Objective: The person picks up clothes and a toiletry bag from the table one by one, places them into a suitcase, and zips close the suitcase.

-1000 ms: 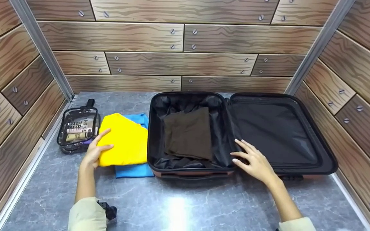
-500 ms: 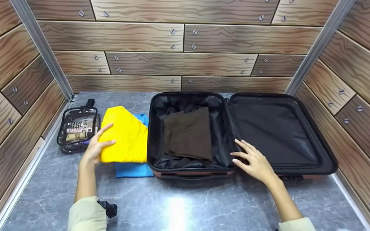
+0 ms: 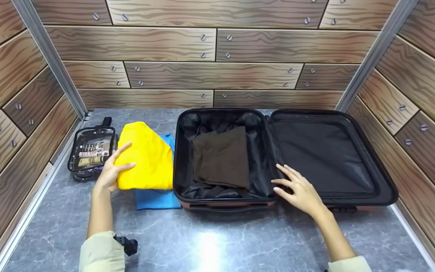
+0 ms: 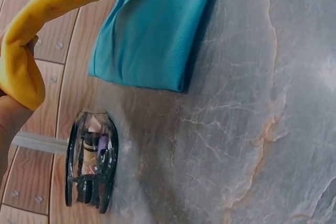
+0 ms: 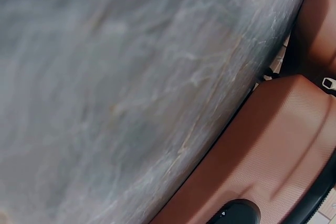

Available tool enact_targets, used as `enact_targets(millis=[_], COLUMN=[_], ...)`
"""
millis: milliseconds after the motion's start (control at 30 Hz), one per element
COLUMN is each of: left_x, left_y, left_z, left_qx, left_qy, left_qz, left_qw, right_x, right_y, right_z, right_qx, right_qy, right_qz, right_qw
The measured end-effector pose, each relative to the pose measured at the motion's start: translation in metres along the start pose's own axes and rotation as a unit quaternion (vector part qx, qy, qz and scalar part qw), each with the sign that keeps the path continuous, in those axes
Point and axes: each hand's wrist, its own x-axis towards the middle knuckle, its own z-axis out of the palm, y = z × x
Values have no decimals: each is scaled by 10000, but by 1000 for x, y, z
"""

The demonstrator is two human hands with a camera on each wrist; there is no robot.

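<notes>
My left hand (image 3: 114, 170) grips the near left edge of a folded yellow garment (image 3: 144, 156), lifted clear of the folded blue garment (image 3: 157, 198) under it. In the left wrist view the yellow garment (image 4: 37, 30) hangs above the blue garment (image 4: 152, 35). An open suitcase (image 3: 383, 181) lies flat with a folded brown garment (image 3: 221, 156) in its left half. My right hand (image 3: 295, 187) rests with straight fingers on the suitcase's middle rim. The right wrist view shows only the brown shell of the suitcase (image 5: 273, 150).
A clear toiletry pouch (image 3: 91, 151) with bottles inside lies left of the garments; it is also in the left wrist view, pouch (image 4: 90, 163). The grey marble tabletop (image 3: 210, 241) is boxed in by wood-pattern walls (image 3: 13, 113) on three sides.
My left hand has raised the yellow garment off the blue one and shifted it slightly away from me. The right hand has stayed where it was.
</notes>
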Motion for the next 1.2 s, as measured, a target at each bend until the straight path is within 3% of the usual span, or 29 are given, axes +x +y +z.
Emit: enact_targets(millis=[533, 1200], left_x=[-3, -9], left_y=[15, 35], left_z=[5, 6], left_qx=[-7, -91], left_qy=[-204, 56], left_qz=[163, 432], left_qw=[9997, 9990], right_x=[-1, 0], right_y=[-1, -1], right_z=[-1, -1], right_qx=[9, -20], right_qy=[-53, -37], right_qz=[63, -5], right_qw=[10000, 10000])
